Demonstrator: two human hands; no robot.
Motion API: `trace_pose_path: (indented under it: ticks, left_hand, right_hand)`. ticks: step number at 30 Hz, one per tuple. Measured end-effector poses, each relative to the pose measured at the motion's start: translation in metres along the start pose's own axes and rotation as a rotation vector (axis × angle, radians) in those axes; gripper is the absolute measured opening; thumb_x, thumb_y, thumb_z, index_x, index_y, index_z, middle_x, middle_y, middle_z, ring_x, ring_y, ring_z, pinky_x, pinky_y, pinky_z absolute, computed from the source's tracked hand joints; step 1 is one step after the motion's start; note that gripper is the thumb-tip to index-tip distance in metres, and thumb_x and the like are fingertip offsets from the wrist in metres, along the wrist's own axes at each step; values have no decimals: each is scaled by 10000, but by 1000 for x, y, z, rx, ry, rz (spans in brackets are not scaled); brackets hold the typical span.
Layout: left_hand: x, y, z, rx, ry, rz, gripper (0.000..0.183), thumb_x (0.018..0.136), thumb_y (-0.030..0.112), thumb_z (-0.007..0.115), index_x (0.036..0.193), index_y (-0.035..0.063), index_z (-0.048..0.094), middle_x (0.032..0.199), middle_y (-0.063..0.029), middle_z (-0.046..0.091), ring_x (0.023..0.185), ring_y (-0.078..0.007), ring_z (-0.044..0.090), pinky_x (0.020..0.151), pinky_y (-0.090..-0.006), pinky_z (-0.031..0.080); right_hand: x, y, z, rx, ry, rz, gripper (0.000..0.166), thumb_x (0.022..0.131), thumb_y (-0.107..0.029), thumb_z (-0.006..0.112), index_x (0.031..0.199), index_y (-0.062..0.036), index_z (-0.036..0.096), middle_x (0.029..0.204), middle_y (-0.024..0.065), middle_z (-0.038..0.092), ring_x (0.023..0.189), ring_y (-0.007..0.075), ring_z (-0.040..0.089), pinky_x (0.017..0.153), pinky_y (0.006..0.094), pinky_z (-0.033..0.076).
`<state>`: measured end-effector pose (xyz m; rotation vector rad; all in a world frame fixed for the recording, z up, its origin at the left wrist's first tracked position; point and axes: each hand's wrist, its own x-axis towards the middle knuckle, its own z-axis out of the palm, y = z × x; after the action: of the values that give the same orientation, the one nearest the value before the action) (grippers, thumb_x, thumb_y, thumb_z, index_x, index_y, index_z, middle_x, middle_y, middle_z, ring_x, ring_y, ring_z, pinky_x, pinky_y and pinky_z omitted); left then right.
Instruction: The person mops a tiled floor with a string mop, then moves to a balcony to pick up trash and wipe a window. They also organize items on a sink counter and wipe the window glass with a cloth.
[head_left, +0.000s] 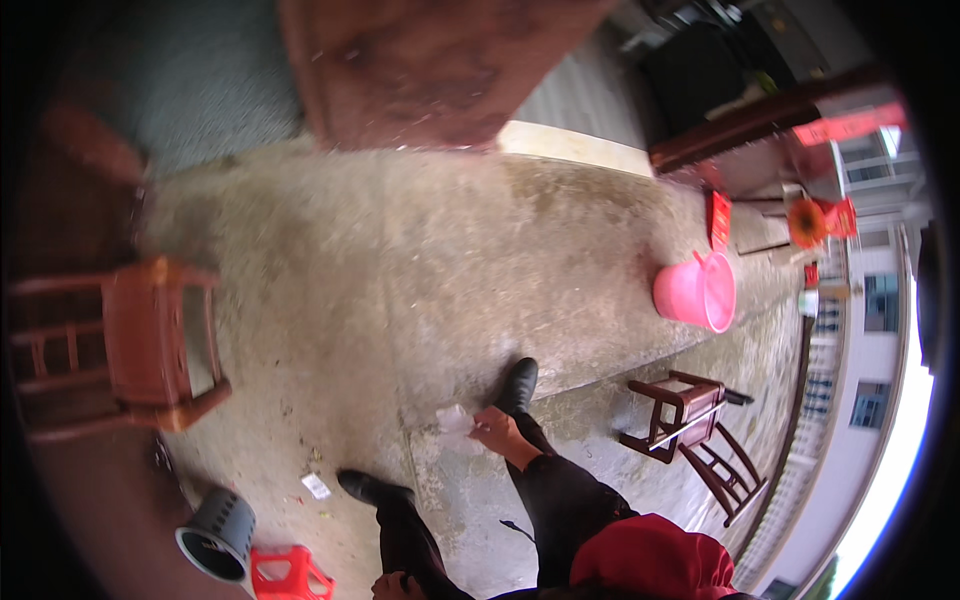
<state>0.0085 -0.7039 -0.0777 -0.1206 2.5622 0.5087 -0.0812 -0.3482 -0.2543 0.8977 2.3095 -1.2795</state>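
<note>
My right hand (495, 433) is stretched out in front of my legs, its fingers closed on a thin, whitish, translucent piece (456, 427) that looks like plastic or tissue. At the bottom edge, my left hand (397, 586) lies beside my dark trouser leg, partly cut off by the frame; its fingers are too hidden to read. My black shoes (519, 384) stand apart on the concrete floor (450, 262). A small white packet or paper (316, 486) lies on the floor left of the other shoe.
A wooden chair (142, 341) stands at left, another chair (694, 412) at right. A pink bucket (686, 291) is at upper right. Lower left are a grey perforated bin (219, 529) and a red plastic stool (289, 574). A brown wooden door or panel (420, 75) and a pale threshold (574, 146) lie ahead.
</note>
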Motion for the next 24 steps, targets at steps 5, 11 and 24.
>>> trace_pose_path:
  ticks: [5,11,24]
  left_hand:
    - [-1,57,-12,432,-261,74,321,736,389,658,977,177,655,918,-113,637,896,-325,576,776,-447,481]
    - [101,153,-37,407,-561,402,294,770,362,611,921,123,691,854,-122,674,782,-300,633,731,-398,510]
    - [225,643,3,-81,-854,561,255,807,232,716,930,27,627,780,-40,650,726,-94,594,653,-238,486]
  right_hand:
    - [-57,15,-132,76,-17,150,364,696,-385,747,682,-62,581,622,87,587,637,223,616,567,347,458]
    - [-86,81,-254,423,220,531,316,735,-368,753,829,-76,676,677,34,646,603,102,591,557,292,477]
    - [-22,50,-458,1211,465,454,253,814,-231,690,914,-5,638,741,44,634,681,110,588,599,281,484]
